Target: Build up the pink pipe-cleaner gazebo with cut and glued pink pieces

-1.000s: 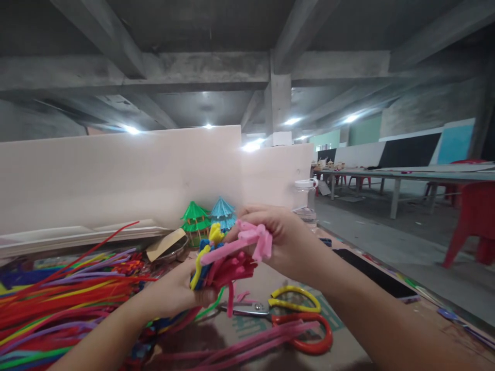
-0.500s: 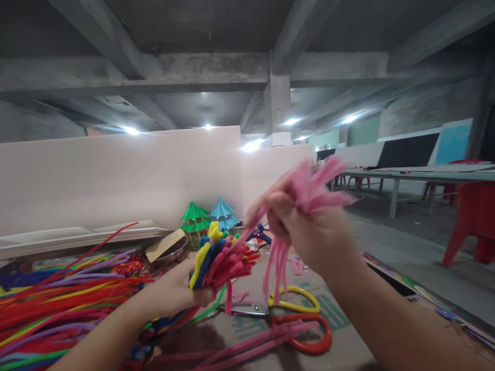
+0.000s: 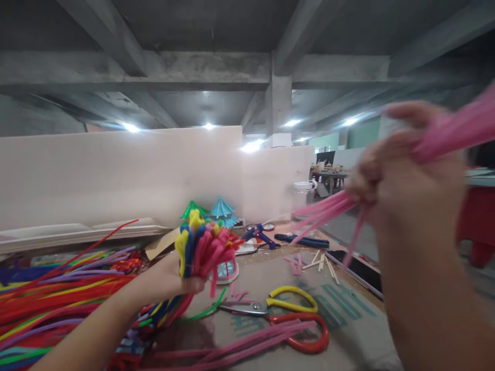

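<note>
Pink pipe cleaners (image 3: pixel 328 211) gripped in the raised, blurred right hand (image 3: pixel 410 175), left hand (image 3: pixel 170 281) closed around a bundle of folded multicoloured pipe cleaners (image 3: pixel 203 245) above the tabletop (image 3: pixel 348 319), scissors (image 3: pixel 286 314) lying below, loose pipe cleaners (image 3: pixel 58 299) heaped at left.

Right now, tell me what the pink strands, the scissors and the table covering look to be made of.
Pink strands in the right hand: fuzzy, matte pipe cleaners, probably chenille over wire, since the bundle in the left hand keeps bent tips.
Scissors: shiny metal blades, glossy plastic-looking handles, yellow and red.
Table covering: dull brown with printed letters, likely cardboard.
</note>
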A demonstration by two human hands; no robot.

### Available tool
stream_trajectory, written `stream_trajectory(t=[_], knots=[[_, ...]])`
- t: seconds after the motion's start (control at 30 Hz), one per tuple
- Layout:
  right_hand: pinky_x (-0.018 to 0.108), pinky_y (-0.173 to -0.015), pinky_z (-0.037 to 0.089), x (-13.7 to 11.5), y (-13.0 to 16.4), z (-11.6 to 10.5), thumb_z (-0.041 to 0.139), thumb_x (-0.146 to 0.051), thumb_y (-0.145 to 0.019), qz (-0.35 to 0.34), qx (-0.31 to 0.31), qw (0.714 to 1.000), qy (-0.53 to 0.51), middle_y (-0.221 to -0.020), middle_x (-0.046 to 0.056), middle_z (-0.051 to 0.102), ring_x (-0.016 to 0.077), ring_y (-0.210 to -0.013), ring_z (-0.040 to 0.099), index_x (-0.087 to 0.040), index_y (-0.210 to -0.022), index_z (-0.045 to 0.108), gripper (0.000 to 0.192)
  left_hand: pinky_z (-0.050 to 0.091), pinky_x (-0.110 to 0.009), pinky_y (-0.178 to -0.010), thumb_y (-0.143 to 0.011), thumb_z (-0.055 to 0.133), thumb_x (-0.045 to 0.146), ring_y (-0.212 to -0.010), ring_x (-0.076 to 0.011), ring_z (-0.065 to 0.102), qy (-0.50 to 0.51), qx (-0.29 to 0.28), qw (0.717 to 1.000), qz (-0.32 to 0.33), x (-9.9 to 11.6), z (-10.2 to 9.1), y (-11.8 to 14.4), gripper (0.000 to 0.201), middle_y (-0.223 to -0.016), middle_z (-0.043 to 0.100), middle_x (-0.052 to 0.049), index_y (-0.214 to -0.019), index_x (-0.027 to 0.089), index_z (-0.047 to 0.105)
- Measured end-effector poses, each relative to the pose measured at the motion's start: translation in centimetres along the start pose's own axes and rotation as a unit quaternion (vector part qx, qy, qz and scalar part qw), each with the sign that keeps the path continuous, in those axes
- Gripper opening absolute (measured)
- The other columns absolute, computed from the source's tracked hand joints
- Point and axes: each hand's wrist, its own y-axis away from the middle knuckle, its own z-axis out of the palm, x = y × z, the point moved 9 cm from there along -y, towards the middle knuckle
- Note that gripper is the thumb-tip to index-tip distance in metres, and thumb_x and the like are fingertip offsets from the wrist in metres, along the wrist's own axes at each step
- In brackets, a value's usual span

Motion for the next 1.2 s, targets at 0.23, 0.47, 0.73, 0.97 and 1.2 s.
stream_trajectory(t=[0.23,0.47,0.73,0.97,1.2], knots=[[0.022,-0.053,0.041,-1.0,5.3,11.8,0.056,-0.008,-0.077,-0.014,-0.358,0.933,-0.023,-0.064,-0.001,0.056,0.0084,-0.059,0.052,-0.016,-0.074,0.068,0.015,0.049,-0.032,-0.080,-0.063,0.069,0.034,-0.089,-0.0254,0.058,-0.020,-0.037,0.999,-0.030,1.3,1.7,0.3,0.032,-0.092,0.067,-0.004,-0.091,0.018,0.069],[0.020,-0.058,0.044,-0.7,6.5,12.9,0.058,-0.003,-0.073,0.014,-0.384,0.922,-0.036,-0.075,0.001,0.065,0.0095,-0.066,0.057,-0.014,-0.082,0.067,0.016,0.049,-0.032,-0.083,-0.064,0.069,0.036,-0.093,-0.0255,0.058,0.007,-0.023,1.000,-0.006,2.1,1.8,0.2,0.052,-0.102,0.067,-0.006,-0.113,0.019,0.063],[0.021,-0.064,0.046,-2.0,7.3,13.3,0.060,-0.002,-0.072,-0.048,-0.389,0.919,-0.051,-0.079,0.002,0.066,0.0106,-0.071,0.059,-0.015,-0.082,0.065,0.018,0.049,-0.031,-0.084,-0.067,0.064,0.033,-0.094,-0.0248,0.057,-0.019,-0.031,0.999,0.005,2.3,2.0,0.3,0.034,-0.101,0.066,-0.002,-0.098,0.020,0.066],[0.023,-0.058,0.042,-1.5,7.1,13.2,0.057,-0.004,-0.075,-0.035,-0.363,0.929,-0.062,-0.069,0.001,0.059,0.0101,-0.063,0.053,-0.014,-0.074,0.064,0.013,0.047,-0.033,-0.087,-0.067,0.066,0.040,-0.093,-0.0255,0.056,-0.050,-0.019,0.999,-0.001,1.3,1.9,0.3,0.040,-0.098,0.065,-0.004,-0.099,0.018,0.067],[0.024,-0.060,0.043,-0.7,5.3,11.5,0.052,-0.002,-0.077,0.021,-0.297,0.951,-0.083,-0.071,0.000,0.057,0.0108,-0.067,0.054,-0.017,-0.073,0.061,0.018,0.045,-0.033,-0.089,-0.067,0.065,0.043,-0.095,-0.0250,0.054,-0.055,-0.030,0.998,0.005,1.1,2.1,0.3,0.045,-0.102,0.062,-0.005,-0.104,0.017,0.065]])
